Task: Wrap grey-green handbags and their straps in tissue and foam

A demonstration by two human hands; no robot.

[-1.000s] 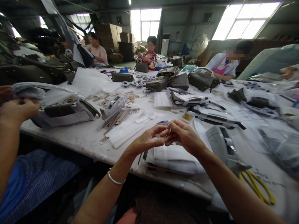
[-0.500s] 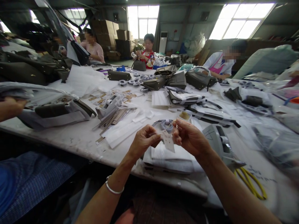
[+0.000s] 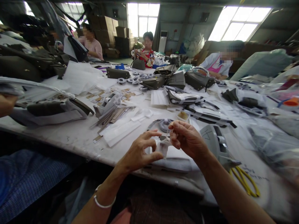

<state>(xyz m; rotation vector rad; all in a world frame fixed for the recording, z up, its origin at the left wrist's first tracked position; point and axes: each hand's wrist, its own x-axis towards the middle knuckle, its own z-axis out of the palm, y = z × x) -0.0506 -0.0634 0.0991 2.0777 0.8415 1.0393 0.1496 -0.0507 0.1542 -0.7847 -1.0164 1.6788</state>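
Note:
My left hand (image 3: 140,151) and my right hand (image 3: 187,138) meet over the near edge of the white table (image 3: 79,137). Between them hangs a small white tag or bag (image 3: 163,147). My left thumb and fingers pinch its lower part; my right fingertips pinch its top, on what looks like a thin string. Under my hands lies a flat stack of white bags (image 3: 173,160). Just beyond them are a coil of grey cord (image 3: 164,123) and a small clear dish (image 3: 183,115) of brownish bits.
A grey tape dispenser (image 3: 218,144) and yellow cords (image 3: 249,183) lie to my right. Dark green handbags (image 3: 177,80), paper strips (image 3: 112,115) and plastic-wrapped pieces cover the table. A neighbour's hand (image 3: 7,104) is at far left; other people sit across.
My hands have parted slightly and dropped toward me, drawing the small white piece out between them. The coil of cord behind them has come into view. The neighbour's hand has slid left.

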